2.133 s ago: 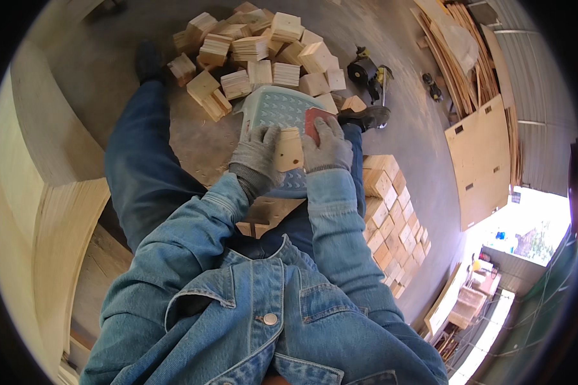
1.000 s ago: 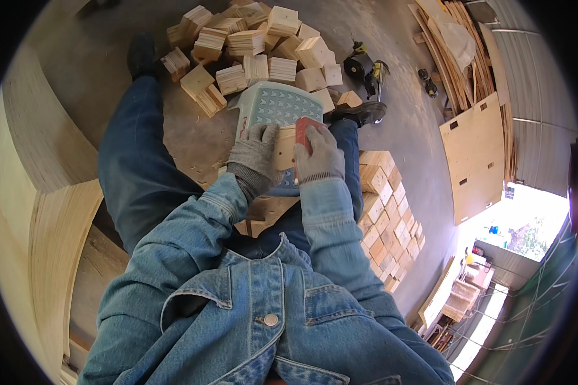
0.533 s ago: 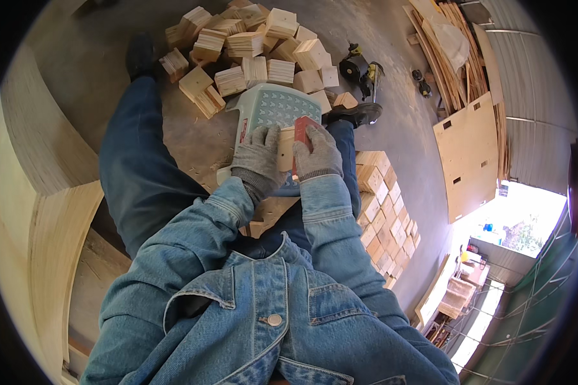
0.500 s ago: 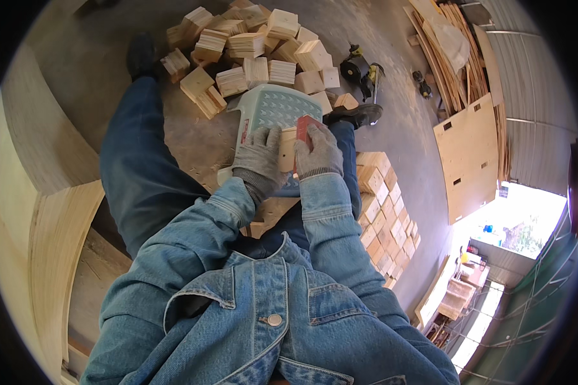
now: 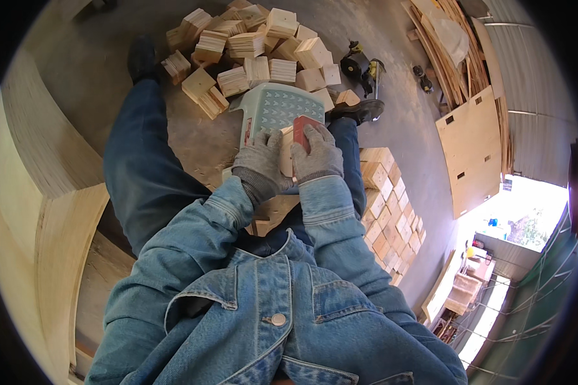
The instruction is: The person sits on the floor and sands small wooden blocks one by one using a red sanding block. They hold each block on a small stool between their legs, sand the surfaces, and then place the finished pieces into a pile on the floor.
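Observation:
My left hand [image 5: 259,159], in a grey knit glove, is closed around a small pale wooden block [image 5: 287,151] above a light green plastic step stool [image 5: 277,101]. My right hand [image 5: 318,155], gloved alike, grips a flat red block [image 5: 307,122] that looks like a sanding block. The red block lies against the right side of the wooden one. Fingers cover much of both pieces. The stool, with its patterned top, stands between my legs.
A loose heap of wooden blocks [image 5: 257,45] lies beyond the stool. Stacked blocks [image 5: 392,218] stand by my right leg. Black-and-yellow tools [image 5: 361,67] are on the floor at the far right. Large curved plywood pieces [image 5: 51,141] rise at left; a plywood panel [image 5: 470,151] leans at right.
The red block has turned slightly and sits more upright against the wooden block, and my right hand has shifted with it. My left hand stays nearly in place. The view has moved a little.

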### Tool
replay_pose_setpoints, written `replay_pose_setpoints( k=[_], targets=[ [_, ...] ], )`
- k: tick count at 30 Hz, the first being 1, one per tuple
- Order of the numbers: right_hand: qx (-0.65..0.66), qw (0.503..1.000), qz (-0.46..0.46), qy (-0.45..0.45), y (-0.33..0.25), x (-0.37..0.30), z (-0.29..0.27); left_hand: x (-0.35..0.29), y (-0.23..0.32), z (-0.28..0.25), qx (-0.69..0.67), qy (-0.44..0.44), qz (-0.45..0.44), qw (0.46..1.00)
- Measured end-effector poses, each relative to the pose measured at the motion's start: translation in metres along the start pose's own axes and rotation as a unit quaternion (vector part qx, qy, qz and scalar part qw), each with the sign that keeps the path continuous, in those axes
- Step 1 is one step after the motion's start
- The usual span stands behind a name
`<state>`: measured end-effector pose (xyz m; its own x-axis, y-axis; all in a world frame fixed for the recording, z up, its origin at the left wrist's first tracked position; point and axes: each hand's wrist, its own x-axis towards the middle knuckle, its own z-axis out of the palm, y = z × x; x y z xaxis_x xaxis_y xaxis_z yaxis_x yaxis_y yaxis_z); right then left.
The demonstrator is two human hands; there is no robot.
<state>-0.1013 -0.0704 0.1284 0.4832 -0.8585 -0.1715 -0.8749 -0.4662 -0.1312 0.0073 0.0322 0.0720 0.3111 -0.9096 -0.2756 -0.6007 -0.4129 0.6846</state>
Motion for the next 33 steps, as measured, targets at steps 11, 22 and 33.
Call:
replay_pose_setpoints(
  k=[11, 22, 33],
  targets=[
    [-0.047, 0.999, -0.005, 0.017, 0.009, 0.063, 0.004, -0.002, 0.001, 0.005, -0.020, 0.029, -0.006, 0.999],
    [-0.072, 0.996, 0.044, 0.010, -0.017, 0.040, 0.013, -0.004, 0.000, 0.010, -0.040, 0.060, 0.006, 0.997],
    [-0.035, 0.999, -0.007, 0.041, -0.007, 0.019, 0.001, 0.001, -0.005, 0.009, -0.030, 0.024, -0.011, 0.999]
  ],
)
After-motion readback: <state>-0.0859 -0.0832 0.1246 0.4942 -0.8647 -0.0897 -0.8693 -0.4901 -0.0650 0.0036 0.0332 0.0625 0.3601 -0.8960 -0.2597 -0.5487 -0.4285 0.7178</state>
